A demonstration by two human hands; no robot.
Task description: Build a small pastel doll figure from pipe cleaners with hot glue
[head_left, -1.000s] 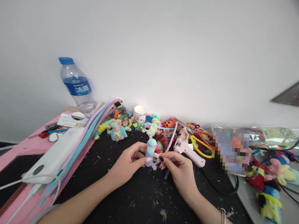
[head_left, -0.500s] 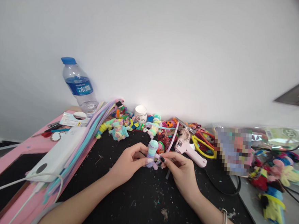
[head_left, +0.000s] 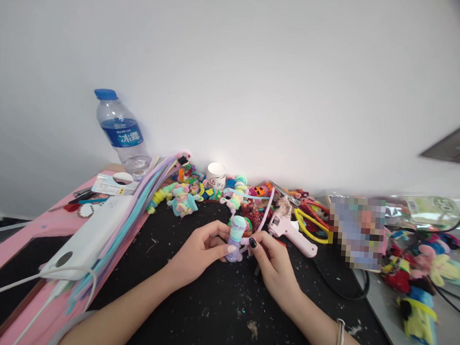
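A small fuzzy pipe-cleaner figure (head_left: pixel 237 226), mint green on top and lilac below, stands upright between my hands over the black mat. My left hand (head_left: pixel 205 247) is closed round its lower left side, thumb in front. On the other side my right hand (head_left: pixel 273 257) pinches a short lilac piece sticking out from the figure, thumb and forefinger together. The fingertips partly hide that piece. Behind the figure lie a pink hot-glue gun (head_left: pixel 294 236) and a loose lilac pipe cleaner (head_left: pixel 267 211).
Yellow-handled scissors (head_left: pixel 308 228), a white cup (head_left: pixel 216 177) and several colourful pipe-cleaner figures (head_left: pixel 184 200) line the wall. At left are a bundle of pastel pipe cleaners (head_left: pixel 132 223), a white box (head_left: pixel 87 236) and a water bottle (head_left: pixel 120 130). A black cable (head_left: pixel 339 293) runs at right.
The figure has turned and shifted very slightly to the right in my left hand. My right hand's fingers have moved a little, still pinching at the lilac piece.
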